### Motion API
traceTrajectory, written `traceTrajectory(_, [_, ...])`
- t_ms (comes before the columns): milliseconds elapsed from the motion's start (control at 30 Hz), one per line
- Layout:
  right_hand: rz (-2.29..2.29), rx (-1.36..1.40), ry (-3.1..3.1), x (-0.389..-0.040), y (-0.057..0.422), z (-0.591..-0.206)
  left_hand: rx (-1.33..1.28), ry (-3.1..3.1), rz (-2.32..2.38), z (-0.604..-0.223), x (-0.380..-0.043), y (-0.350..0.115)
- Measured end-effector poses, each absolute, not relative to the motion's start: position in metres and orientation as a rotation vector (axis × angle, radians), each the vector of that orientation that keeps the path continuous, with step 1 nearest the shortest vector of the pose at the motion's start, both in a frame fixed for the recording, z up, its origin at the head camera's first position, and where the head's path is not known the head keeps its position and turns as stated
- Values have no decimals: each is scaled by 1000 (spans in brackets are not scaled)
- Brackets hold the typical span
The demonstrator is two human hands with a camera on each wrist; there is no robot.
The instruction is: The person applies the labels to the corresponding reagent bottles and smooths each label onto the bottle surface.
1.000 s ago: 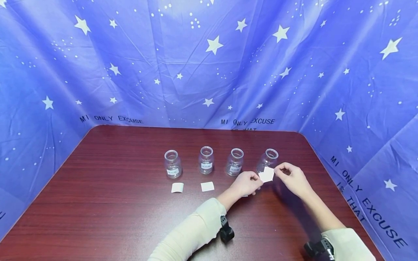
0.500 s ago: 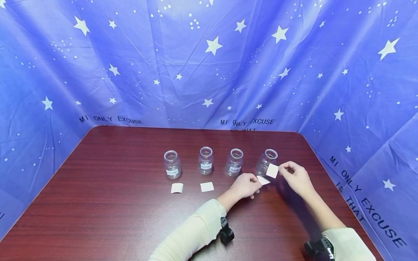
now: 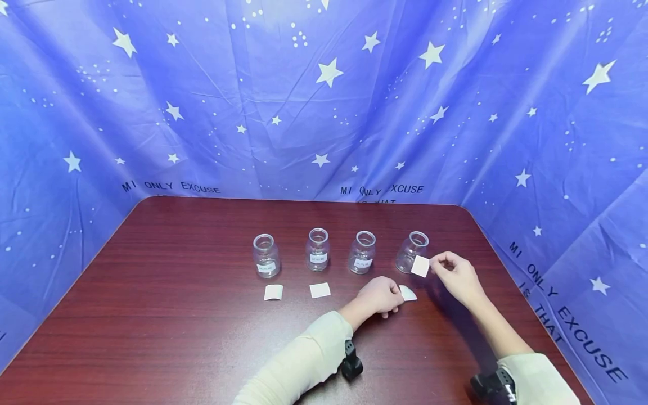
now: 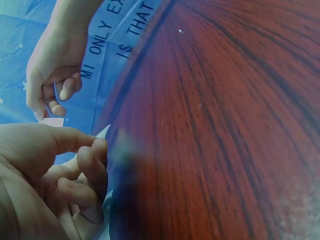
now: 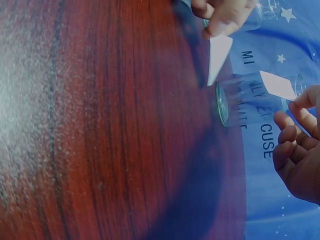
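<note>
My right hand (image 3: pixel 458 277) pinches a white square sticker (image 3: pixel 420 266) by its edge, in front of the rightmost glass jar (image 3: pixel 405 256). In the right wrist view the sticker (image 5: pixel 277 86) overlaps that jar (image 5: pixel 250 102); whether they touch, I cannot tell. Between thumb and finger my left hand (image 3: pixel 381 295) holds a slightly bent white paper piece (image 3: pixel 407 293), lower and nearer to me. A pale edge shows below the left fingers in the left wrist view, too little to identify.
Three more open glass jars (image 3: pixel 361 256), (image 3: pixel 318 253), (image 3: pixel 266 259) stand in a row to the left, each with a small printed label. Two white paper pieces (image 3: pixel 273 292), (image 3: pixel 320 290) lie before the left two jars. Starry blue cloth (image 3: pixel 283 101) encloses the brown table (image 3: pixel 177 292).
The two white pieces, overlapping one second ago, have come apart. My left hand has moved down toward me with its paper piece; my right hand keeps the sticker before the jar.
</note>
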State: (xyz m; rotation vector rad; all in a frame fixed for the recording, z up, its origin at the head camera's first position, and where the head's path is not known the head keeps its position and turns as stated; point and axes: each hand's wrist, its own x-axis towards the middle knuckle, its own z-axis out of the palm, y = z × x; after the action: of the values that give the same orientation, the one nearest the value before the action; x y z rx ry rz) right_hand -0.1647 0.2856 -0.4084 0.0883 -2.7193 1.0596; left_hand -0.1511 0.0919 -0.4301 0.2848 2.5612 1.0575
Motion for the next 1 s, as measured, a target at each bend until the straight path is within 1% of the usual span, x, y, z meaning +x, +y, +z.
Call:
traceTrajectory(167, [1074, 105, -2719, -165, 284, -411, 273, 2623, 905, -432, -151, 92])
traceTrajectory(500, [1071, 116, -2747, -165, 283, -415, 275, 2719, 768, -432, -151, 95])
traceTrajectory(1000, [1076, 137, -2781, -167, 276, -417, 280, 2788, 726, -433, -153, 93])
